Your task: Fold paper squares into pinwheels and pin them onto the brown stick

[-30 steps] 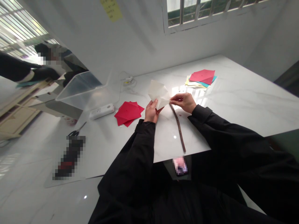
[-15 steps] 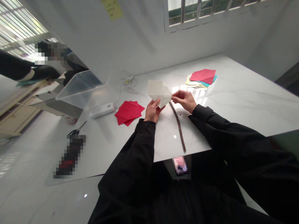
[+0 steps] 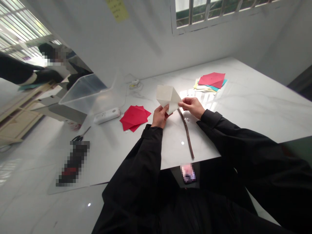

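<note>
No word, brand or number can be read. At eleven o'clock from the view's centre, a yellow note (image 3: 118, 11) on the wall (image 3: 146, 45) carries rows of dark writing, too blurred to make out. At nine o'clock, a long white device (image 3: 107, 116) on the table (image 3: 255, 104) bears faint grey marks, equally illegible.

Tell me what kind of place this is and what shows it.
Probably an indoor craft workspace: the left hand holds pale folded paper, red paper pieces lie on a marble-patterned table, and scissors lie farther left.
</note>
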A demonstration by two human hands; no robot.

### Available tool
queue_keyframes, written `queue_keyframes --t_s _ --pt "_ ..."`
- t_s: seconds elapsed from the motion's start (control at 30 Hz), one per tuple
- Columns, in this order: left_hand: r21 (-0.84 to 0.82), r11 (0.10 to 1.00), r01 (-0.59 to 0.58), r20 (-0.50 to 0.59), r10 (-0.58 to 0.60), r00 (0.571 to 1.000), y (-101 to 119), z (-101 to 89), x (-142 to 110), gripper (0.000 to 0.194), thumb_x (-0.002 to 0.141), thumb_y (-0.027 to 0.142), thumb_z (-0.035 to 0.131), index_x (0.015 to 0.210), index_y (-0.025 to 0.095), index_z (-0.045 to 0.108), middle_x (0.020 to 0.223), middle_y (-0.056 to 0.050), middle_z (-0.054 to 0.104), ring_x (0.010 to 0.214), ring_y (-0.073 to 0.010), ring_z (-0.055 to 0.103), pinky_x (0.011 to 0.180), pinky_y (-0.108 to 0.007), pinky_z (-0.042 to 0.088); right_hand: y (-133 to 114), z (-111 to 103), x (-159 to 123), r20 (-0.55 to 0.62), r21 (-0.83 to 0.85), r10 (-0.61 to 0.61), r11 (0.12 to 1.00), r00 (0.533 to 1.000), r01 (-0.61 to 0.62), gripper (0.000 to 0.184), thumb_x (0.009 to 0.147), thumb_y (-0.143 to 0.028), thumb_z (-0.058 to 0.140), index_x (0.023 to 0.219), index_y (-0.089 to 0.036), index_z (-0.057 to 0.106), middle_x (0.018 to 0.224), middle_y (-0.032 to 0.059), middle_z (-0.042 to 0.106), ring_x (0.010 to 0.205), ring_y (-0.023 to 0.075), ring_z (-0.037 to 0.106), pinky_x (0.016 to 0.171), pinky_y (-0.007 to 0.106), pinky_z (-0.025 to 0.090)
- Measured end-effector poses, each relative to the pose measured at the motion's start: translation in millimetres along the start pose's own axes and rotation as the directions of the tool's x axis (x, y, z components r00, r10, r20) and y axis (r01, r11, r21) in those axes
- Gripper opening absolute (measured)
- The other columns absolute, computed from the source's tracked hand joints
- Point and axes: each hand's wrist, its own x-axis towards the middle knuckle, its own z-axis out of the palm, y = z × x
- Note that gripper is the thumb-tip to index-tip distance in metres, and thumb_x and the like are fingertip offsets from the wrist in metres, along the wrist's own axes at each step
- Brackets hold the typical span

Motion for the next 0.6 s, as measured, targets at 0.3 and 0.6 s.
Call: queue_keyframes --t_s 0.3,0.6 --pt "0.030 1.000 0.007 -0.004 -0.006 1.000 1.4 1.6 -1.5 0.052 0.064 0.047 0.097 0.100 0.017 0.075 0.101 -0.007 0.080 0.100 -0.0231 0.076 0.087 -0.033 0.063 2.4 0.5 0.6 0.035 -0.039 0.036 0.999 0.999 -0.035 0.061 0.065 -0.074 0.088 0.075 -0.019 0.064 0.067 -0.0006 0.062 0.059 0.0110 0.053 0.058 0.027 0.047" --pt "0.049 0.998 -0.037 0.012 0.037 0.999 0.1 2.2 -2.9 0.057 0.059 0.049 0.099 0.100 0.016 0.077 0.106 -0.009 0.081 0.099 -0.0235 0.075 0.087 -0.035 0.061 9.9 -1.4 3.1 0.046 -0.101 0.010 0.995 0.999 -0.006 0.058 0.071 -0.073 0.084 0.075 -0.020 0.060 0.066 -0.0006 0.060 0.060 0.0124 0.053 0.057 0.027 0.047"
